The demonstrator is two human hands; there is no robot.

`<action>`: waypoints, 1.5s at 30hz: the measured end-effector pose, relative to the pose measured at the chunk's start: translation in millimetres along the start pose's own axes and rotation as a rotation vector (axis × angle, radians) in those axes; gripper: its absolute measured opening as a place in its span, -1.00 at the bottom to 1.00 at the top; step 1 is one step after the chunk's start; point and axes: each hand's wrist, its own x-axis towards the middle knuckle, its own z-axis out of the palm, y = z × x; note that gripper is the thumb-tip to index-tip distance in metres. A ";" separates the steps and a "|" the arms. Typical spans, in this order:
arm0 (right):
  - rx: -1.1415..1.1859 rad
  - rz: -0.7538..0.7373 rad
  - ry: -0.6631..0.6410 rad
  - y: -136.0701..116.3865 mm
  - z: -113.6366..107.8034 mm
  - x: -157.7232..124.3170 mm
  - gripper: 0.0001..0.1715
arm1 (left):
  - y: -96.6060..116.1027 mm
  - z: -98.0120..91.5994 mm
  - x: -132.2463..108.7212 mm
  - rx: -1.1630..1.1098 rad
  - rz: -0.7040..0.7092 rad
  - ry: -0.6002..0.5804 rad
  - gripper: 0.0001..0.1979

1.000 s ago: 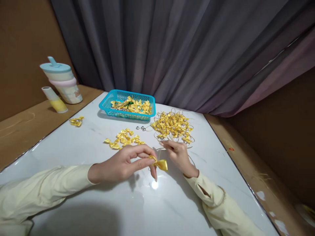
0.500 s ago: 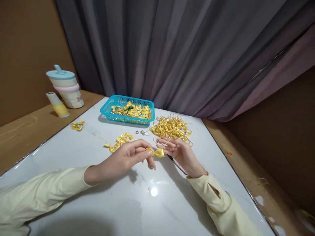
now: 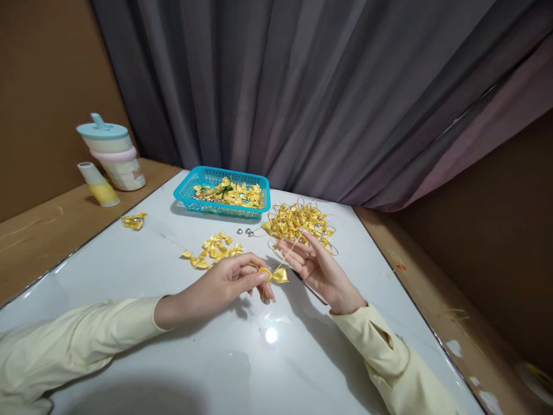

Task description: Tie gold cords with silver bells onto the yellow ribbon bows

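Note:
Over the middle of the white table, my left hand (image 3: pixel 235 280) pinches a yellow satin bow (image 3: pixel 280 275) between thumb and fingers. A thin gold cord (image 3: pixel 288 253) runs from the bow up to my right hand (image 3: pixel 317 265), whose thumb and index finger are closed on it; the other fingers are stretched out. Loose yellow bows (image 3: pixel 216 246) lie beyond my left hand. Behind my right hand is a pile of yellow bows with cords (image 3: pixel 298 222). A dark, thin pen-like object (image 3: pixel 315 292) lies partly hidden under my right hand.
A blue basket (image 3: pixel 222 211) holding yellow bows stands at the table's back. Small silver pieces (image 3: pixel 248 231) lie before it. A small yellow bundle (image 3: pixel 134 221) is at the left, near a tumbler (image 3: pixel 116 155) and a yellow-white bottle (image 3: pixel 99 185). A grey curtain (image 3: pixel 268 86) hangs behind.
My right thumb and index finger have risen with the cord, which now stretches more visibly from the bow. My left hand has shifted slightly down, still holding the bow.

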 end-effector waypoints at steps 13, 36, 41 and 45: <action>0.088 0.106 -0.019 -1.5 4.0 -2.3 -0.75 | -3.4 2.0 0.3 -0.004 -0.022 -0.011 -0.80; -1.047 -0.309 -0.523 7.4 7.9 -22.7 -0.74 | 1.9 -0.9 2.6 -0.049 -0.007 0.028 -0.83; -1.232 -0.720 -0.377 13.7 2.7 -18.8 -0.67 | -2.5 -2.4 4.3 -0.032 -0.010 0.076 -0.83; -1.275 -0.646 -0.310 13.1 2.1 -20.9 -0.64 | -2.0 -3.2 3.8 0.047 -0.004 0.114 -0.81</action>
